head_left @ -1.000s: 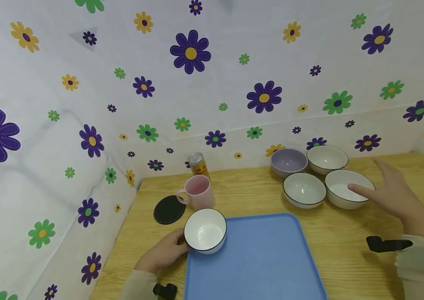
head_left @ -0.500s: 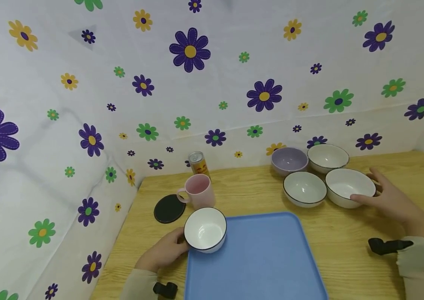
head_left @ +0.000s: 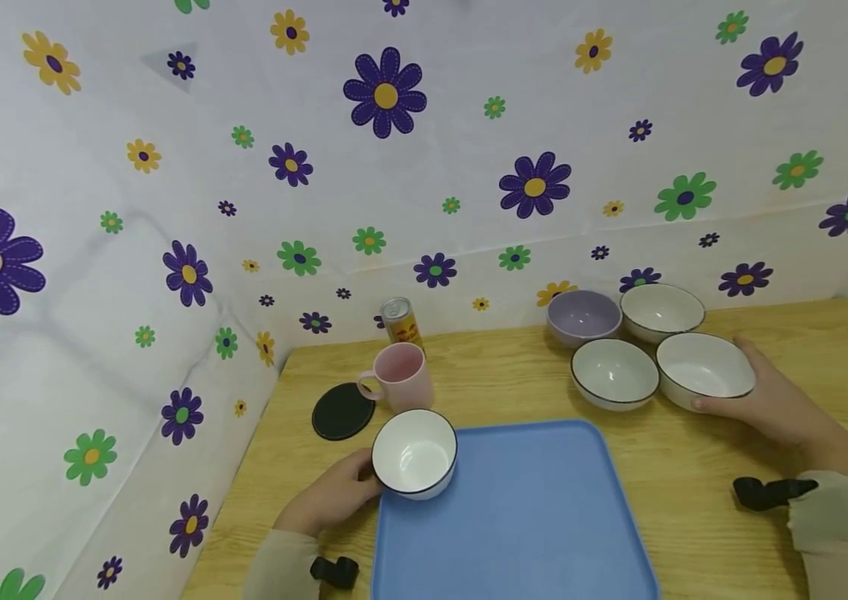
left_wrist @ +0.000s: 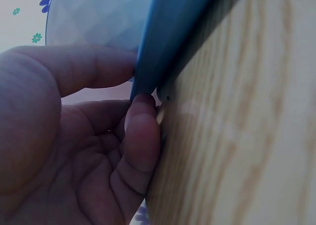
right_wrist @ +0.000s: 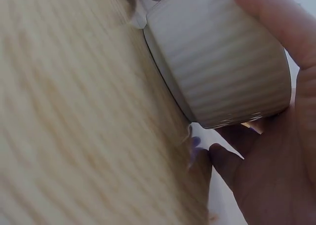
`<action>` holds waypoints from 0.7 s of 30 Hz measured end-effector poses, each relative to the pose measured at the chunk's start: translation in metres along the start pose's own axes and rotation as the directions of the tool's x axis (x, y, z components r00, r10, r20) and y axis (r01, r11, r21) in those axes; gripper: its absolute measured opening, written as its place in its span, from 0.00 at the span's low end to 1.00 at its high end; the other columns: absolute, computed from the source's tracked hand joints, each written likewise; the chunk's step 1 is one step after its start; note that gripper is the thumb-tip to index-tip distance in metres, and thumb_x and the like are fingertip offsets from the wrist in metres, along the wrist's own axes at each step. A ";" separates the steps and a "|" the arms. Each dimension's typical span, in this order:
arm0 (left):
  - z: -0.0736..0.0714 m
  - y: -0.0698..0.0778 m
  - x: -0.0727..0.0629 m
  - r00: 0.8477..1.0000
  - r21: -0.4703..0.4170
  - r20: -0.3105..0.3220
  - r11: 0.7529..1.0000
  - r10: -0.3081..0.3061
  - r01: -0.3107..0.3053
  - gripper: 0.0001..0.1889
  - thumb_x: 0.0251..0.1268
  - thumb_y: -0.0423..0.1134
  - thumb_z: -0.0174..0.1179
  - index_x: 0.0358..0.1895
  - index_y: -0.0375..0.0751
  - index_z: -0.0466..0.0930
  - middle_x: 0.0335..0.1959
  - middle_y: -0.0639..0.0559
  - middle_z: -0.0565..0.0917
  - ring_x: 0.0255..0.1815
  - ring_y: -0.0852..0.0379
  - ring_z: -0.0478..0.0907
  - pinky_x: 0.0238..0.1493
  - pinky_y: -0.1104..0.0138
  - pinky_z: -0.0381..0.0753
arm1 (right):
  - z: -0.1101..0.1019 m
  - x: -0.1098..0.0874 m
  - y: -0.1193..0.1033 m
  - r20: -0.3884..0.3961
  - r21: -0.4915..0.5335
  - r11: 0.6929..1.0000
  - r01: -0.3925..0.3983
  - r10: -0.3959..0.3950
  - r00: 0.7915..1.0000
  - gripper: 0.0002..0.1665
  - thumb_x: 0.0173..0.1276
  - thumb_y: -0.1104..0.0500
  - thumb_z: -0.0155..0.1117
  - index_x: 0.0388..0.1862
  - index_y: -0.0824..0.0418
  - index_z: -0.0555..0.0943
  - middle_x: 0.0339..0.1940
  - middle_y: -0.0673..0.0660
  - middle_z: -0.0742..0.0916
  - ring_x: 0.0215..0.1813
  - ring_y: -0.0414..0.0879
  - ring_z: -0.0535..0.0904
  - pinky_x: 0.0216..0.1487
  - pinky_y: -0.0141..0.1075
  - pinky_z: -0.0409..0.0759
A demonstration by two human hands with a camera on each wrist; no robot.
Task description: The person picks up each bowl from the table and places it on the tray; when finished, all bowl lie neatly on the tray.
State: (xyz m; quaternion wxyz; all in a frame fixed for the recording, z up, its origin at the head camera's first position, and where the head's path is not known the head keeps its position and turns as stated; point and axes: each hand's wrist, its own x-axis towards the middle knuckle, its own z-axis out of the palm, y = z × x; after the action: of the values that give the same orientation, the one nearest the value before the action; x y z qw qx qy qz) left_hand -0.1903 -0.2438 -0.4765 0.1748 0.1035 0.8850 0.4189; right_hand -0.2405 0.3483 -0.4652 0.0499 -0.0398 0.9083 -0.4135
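White with a dark rim, the right-hand bowl (head_left: pixel 705 367) stands upright on the counter (head_left: pixel 709 517), gripped from its right by the right hand (head_left: pixel 772 407): the thumb lies along the near side, the other fingers reach round the right and far sides, spread about as wide as the bowl itself. I cannot tell whether its base is raised. Round as it is, it has no long axis; what matters is direction. From the right fingers, the bowl lies leftward, with a middle bowl (head_left: pixel 614 371) just beside its left wall and a back bowl (head_left: pixel 661 311) right behind. The blue tray (head_left: pixel 514 500) lies farther left and nearer the person. The right hand is much the nearer one; the left hand (head_left: pixel 337 492), fingers bent, holds the left side of a small bowl (head_left: pixel 415 450) at the tray's far left corner, beside the pink mug (head_left: pixel 403 383).
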 end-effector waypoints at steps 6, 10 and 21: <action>-0.002 0.003 -0.001 1.000 0.005 0.011 1.000 -0.001 0.001 0.27 0.73 0.45 0.60 0.70 0.37 0.72 0.70 0.40 0.73 0.74 0.37 0.63 0.73 0.39 0.58 | 0.001 0.000 0.001 -0.022 -0.013 1.000 -0.018 0.018 1.000 0.73 0.64 0.44 0.73 0.80 0.67 0.28 0.74 0.84 0.53 0.67 0.80 0.56 0.59 0.77 0.61; -0.001 0.003 -0.001 1.000 0.004 0.010 1.000 0.001 -0.001 0.27 0.73 0.45 0.60 0.70 0.37 0.71 0.71 0.40 0.72 0.75 0.37 0.62 0.73 0.39 0.57 | -0.002 -0.001 0.002 -0.030 -0.028 0.999 -0.026 0.025 0.999 0.73 0.64 0.43 0.73 0.80 0.68 0.30 0.73 0.84 0.55 0.66 0.80 0.57 0.59 0.77 0.62; 0.000 0.002 0.000 1.000 0.007 0.005 1.000 -0.008 0.008 0.25 0.73 0.44 0.60 0.69 0.38 0.72 0.70 0.41 0.73 0.73 0.38 0.65 0.72 0.39 0.60 | -0.013 -0.007 -0.001 -0.075 -0.010 0.999 -0.049 0.049 0.996 0.71 0.64 0.44 0.73 0.80 0.71 0.32 0.73 0.85 0.55 0.66 0.81 0.57 0.58 0.77 0.62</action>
State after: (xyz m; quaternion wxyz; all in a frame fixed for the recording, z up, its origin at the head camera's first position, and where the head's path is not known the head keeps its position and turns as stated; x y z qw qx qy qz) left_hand -0.1902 -0.2429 -0.4746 0.1782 0.1017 0.8863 0.4151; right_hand -0.2349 0.3583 -0.4551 0.0257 -0.0023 0.9126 -0.4080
